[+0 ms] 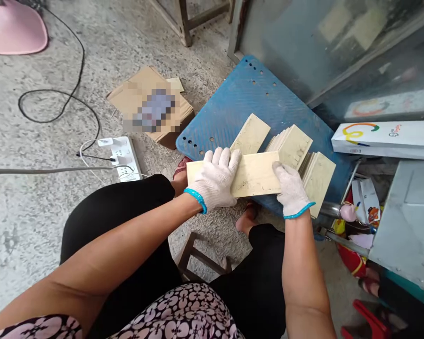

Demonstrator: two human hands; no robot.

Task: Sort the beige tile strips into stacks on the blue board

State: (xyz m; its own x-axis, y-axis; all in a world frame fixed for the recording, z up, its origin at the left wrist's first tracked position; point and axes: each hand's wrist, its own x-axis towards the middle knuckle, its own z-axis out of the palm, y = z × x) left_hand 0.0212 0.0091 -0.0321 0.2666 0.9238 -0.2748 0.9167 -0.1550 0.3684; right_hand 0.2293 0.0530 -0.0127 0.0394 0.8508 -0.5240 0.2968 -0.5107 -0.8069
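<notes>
A pale cream rectangular board [256,173] with dark specks is held up over my lap. My right hand [292,192], in a white knit glove with a blue cuff, grips its right end. My left hand [217,180], gloved the same way, lies flat across the top face left of the middle, fingers stretched out. Behind the held board, a single similar board [252,133] rests on the blue plastic surface [229,108]. Two leaning stacks are beside it, a middle stack [293,143] and a right stack [321,179], the latter partly behind my right hand.
A cardboard box [134,92] sits on the floor left of the blue surface. Near it lies a white power strip [125,157] with cables. A white printed box [388,139] and a grey metal cabinet [410,226] stand at the right. Another person's foot [371,285] shows lower right.
</notes>
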